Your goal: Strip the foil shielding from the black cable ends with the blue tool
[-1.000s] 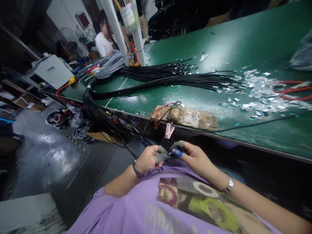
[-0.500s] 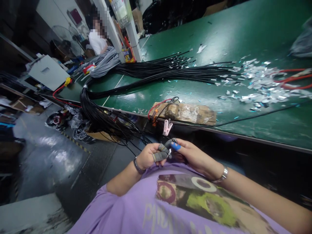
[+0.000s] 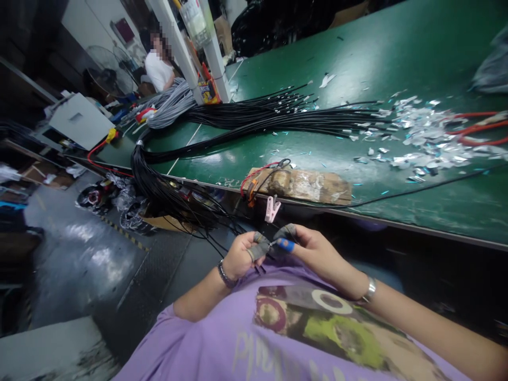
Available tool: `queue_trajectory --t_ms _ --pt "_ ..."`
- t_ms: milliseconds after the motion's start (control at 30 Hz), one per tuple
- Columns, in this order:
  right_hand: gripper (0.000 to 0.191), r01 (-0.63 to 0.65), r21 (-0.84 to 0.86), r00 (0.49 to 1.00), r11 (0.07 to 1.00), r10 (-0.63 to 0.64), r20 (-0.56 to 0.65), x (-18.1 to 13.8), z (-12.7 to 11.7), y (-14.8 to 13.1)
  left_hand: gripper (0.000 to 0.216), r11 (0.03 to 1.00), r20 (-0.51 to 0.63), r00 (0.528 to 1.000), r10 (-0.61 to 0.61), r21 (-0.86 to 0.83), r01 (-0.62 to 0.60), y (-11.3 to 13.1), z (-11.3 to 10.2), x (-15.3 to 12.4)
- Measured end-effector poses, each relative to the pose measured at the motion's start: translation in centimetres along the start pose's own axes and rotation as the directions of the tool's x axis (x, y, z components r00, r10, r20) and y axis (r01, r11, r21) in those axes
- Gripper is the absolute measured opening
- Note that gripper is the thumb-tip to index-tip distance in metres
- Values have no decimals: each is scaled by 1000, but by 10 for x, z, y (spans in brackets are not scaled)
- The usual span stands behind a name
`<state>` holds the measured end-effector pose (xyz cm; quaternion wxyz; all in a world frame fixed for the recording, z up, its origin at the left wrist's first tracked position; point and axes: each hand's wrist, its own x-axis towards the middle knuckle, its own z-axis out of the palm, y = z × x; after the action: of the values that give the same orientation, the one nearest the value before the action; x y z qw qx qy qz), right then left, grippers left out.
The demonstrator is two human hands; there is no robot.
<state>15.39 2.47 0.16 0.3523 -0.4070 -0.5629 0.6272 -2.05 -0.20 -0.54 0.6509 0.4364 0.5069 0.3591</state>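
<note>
My left hand [image 3: 243,255] and my right hand [image 3: 313,252] meet in front of my chest, below the edge of the green table [image 3: 397,58]. Both wear grey finger cots; one right fingertip is blue. The left fingers pinch the end of a thin black wire [image 3: 214,244] that runs down from the big black cable bundle [image 3: 166,193] hanging off the table edge. The right thumb and forefinger pinch the same wire tip, a small pale bit showing between the two hands. Black cables [image 3: 286,119] fan out across the table top.
A taped brown block [image 3: 305,185] with red wire and a pink clip [image 3: 272,208] sits at the table edge. Silvery scraps [image 3: 416,137] litter the right side. A grey cable bundle [image 3: 170,103] and white posts [image 3: 216,53] stand farther back, where another person [image 3: 159,66] sits. Wet floor lies left.
My hands stay together at the wire tip; the right fingers have shifted slightly apart from the left, showing the pale tip between them. The view has barely moved.
</note>
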Motion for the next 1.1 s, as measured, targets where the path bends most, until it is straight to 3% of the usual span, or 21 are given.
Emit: queue_trajectory --t_ms 100,233,333,467,567,700,867,967,1100 --pt "28 187 -253 981 949 -193 2 -4 -4 -1 51 999 -42 999 33 31 -32 2 4 -2" --pt "12 375 -489 921 787 -375 103 -7 -5 0 45 990 -71 993 96 108 -88 6 9 -3" --pt "10 349 -509 933 787 -344 108 -4 -2 2 42 981 -5 994 113 157 -111 6 10 -3" --pt "20 118 -379 993 918 -110 42 5 -1 5 41 984 91 991 95 140 -108 3 7 -5" --pt "24 33 -255 999 966 -36 -7 7 -4 5 43 995 90 994 66 73 -73 2 6 -6" --pt "27 82 -150 996 985 -75 51 4 -8 0 47 998 6 1000 16 -55 -16 1 7 -2" --pt "24 180 -255 978 950 -146 146 2 -10 2 50 993 3 999 -43 -112 43 -2 8 0" --pt "17 285 -391 958 875 -242 157 1 -11 4 49 990 -28 999 -26 -140 22 -1 10 0" --pt "7 429 -573 901 699 -377 215 -4 -13 3 49 977 -87 996 -35 -211 16 5 14 -1"
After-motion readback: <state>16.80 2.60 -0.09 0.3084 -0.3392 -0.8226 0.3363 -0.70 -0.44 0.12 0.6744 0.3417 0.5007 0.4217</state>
